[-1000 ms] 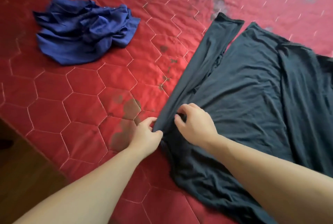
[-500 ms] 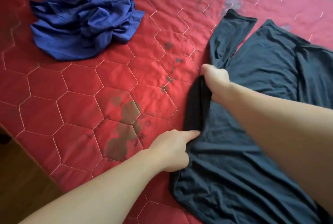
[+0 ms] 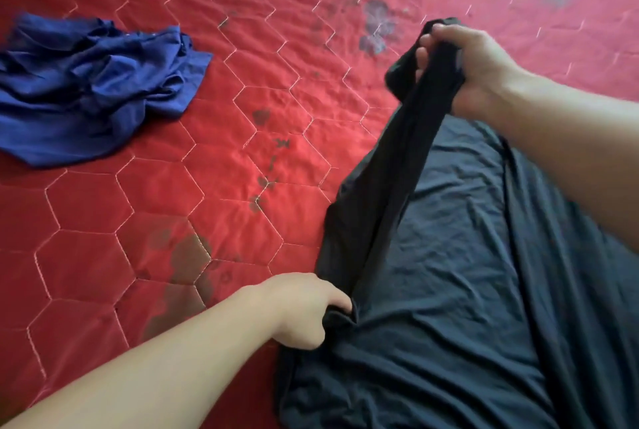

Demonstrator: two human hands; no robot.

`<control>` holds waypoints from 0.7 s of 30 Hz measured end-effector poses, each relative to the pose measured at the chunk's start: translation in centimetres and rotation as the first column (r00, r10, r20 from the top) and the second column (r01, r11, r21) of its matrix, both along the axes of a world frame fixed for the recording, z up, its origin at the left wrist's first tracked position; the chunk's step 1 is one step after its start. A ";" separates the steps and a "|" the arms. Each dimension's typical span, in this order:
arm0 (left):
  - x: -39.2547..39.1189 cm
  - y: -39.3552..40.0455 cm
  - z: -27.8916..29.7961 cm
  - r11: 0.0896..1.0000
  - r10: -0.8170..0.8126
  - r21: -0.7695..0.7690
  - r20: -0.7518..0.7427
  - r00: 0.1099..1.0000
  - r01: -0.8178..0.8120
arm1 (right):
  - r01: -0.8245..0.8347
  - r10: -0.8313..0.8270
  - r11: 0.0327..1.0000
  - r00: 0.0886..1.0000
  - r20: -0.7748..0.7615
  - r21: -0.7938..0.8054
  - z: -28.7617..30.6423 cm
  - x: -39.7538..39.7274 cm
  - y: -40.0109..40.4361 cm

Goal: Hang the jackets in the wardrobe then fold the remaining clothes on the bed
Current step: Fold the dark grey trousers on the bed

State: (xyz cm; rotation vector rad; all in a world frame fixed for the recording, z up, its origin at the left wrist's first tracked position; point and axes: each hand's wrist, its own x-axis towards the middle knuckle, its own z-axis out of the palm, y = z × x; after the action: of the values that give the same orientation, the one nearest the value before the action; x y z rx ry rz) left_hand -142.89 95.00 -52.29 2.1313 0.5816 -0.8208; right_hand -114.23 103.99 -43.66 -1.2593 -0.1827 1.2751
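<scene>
A dark grey long-sleeved shirt (image 3: 466,273) lies spread over the right half of the red quilted bed (image 3: 173,204). My right hand (image 3: 463,62) grips the end of its left sleeve and holds it lifted off the bed, so the sleeve stretches taut down toward the shoulder. My left hand (image 3: 304,311) pinches the shirt's fabric at the near end of that sleeve, low on the bed. A crumpled blue garment (image 3: 90,86) lies in a heap at the far left.
The quilt has pale hexagon stitching and dark printed patches between the two garments. The rest of the view is bed surface.
My right hand has slid up the sleeve to its cuff and raised it above the bed. My left hand stays pinching the fabric at the shoulder.
</scene>
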 end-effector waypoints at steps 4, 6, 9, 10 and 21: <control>2.0 0.4 0.3 0.999 -0.032 -0.012 -0.050 0.998 0.031 | -0.005 0.009 0.999 0.992 0.129 -0.034 1.1 4.4 -1.5; 3.7 0.8 0.4 0.993 0.098 0.062 0.025 0.995 -0.100 | -0.015 0.036 0.992 0.985 0.171 -0.124 0.4 5.8 -2.7; 6.7 2.9 0.4 0.864 0.394 0.189 0.321 0.861 -0.466 | -0.007 0.070 0.949 0.979 0.191 -0.315 -2.3 7.5 -5.2; 7.7 3.7 0.3 0.823 0.425 0.220 0.374 0.825 -0.524 | 0.035 0.054 0.921 0.975 0.216 -0.389 -3.2 8.0 -6.1; 11.7 10.5 -3.2 0.912 0.188 0.342 0.136 0.973 -0.225 | 0.479 0.274 0.668 0.553 0.786 -0.570 -10.6 12.0 -12.0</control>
State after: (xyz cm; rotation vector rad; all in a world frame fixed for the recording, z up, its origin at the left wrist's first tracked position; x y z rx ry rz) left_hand -131.15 105.48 -55.50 2.3661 0.9442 -0.5147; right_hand -102.23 91.97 -54.24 -2.5509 -0.2539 0.4593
